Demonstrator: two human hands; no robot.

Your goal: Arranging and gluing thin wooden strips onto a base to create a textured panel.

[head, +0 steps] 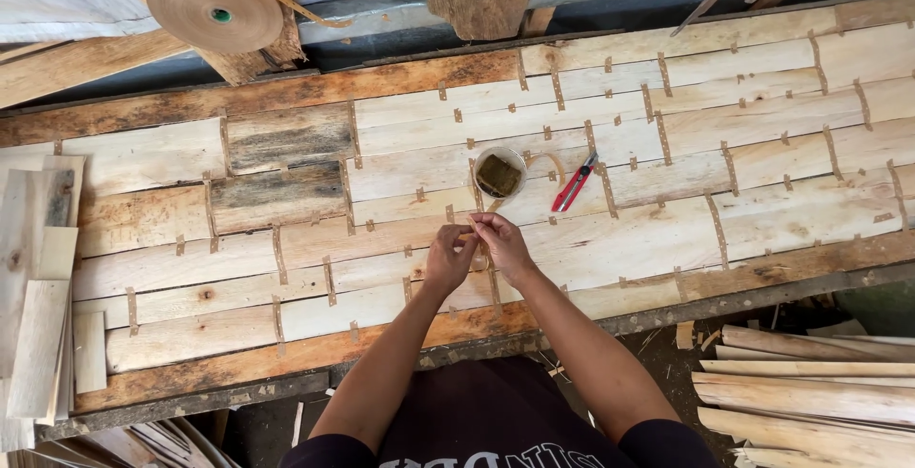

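Just below the small cup point(498, 174), left hand point(448, 258) and right hand point(503, 245) meet, fingertips pinched together on a strip of tape point(474, 227) above the tabletop point(762, 201).

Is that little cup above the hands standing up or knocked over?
Upright: the cup shows its round open rim from above, a dark sponge-like pad inside.

The person wore a dark, short-sleeved shirt point(477, 416) with pale lettering across the chest. Both forearms were bare. No gloves, rings or watch showed.
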